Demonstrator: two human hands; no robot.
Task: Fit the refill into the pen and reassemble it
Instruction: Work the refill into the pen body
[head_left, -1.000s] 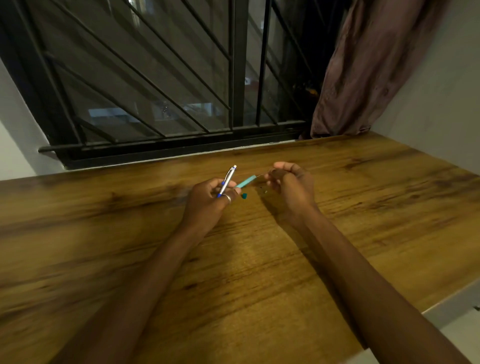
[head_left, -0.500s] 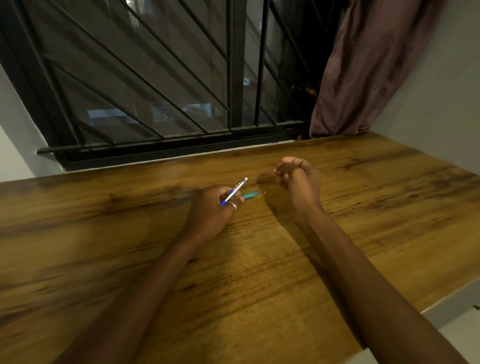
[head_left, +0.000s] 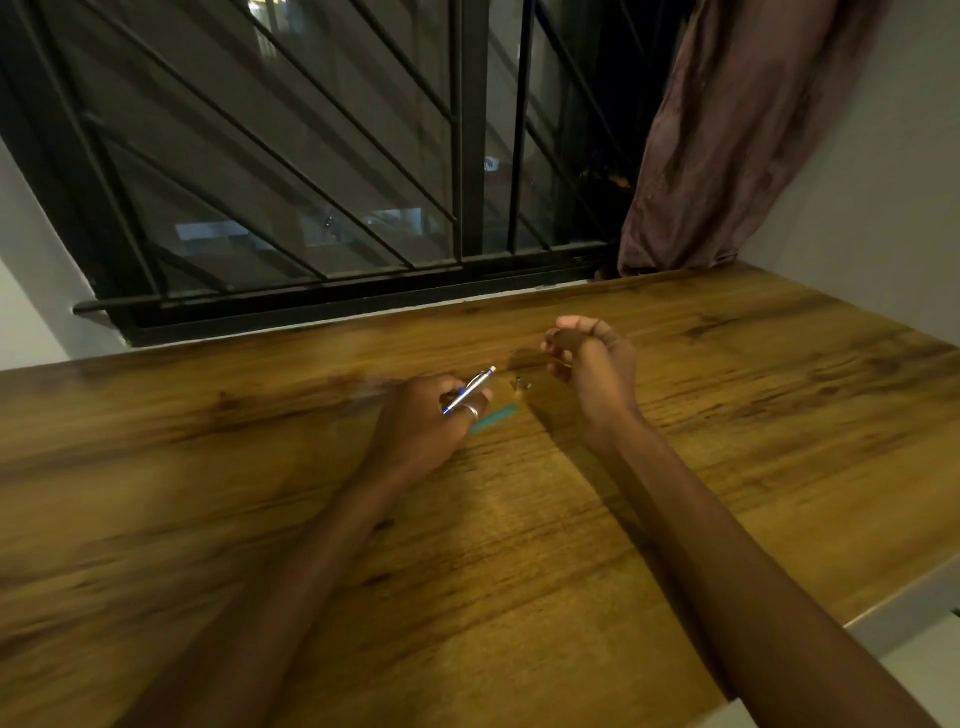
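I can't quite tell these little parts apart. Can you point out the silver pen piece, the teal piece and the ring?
silver pen piece (head_left: 474, 386): head view, middle of its metal barrel, held in the left hand (head_left: 426, 426).
teal piece (head_left: 494, 419): head view, its exposed middle.
ring (head_left: 471, 411): head view, the band's shiny top.

Lower end of pen (head_left: 469, 389) was hidden inside left hand (head_left: 423, 421). Teal piece (head_left: 493, 419) was blurred, partly covered by that hand. Small bits (head_left: 521, 385) on table (head_left: 519, 545) were too tiny to identify. Contents of curled right hand (head_left: 592, 364) couldn't be made out.
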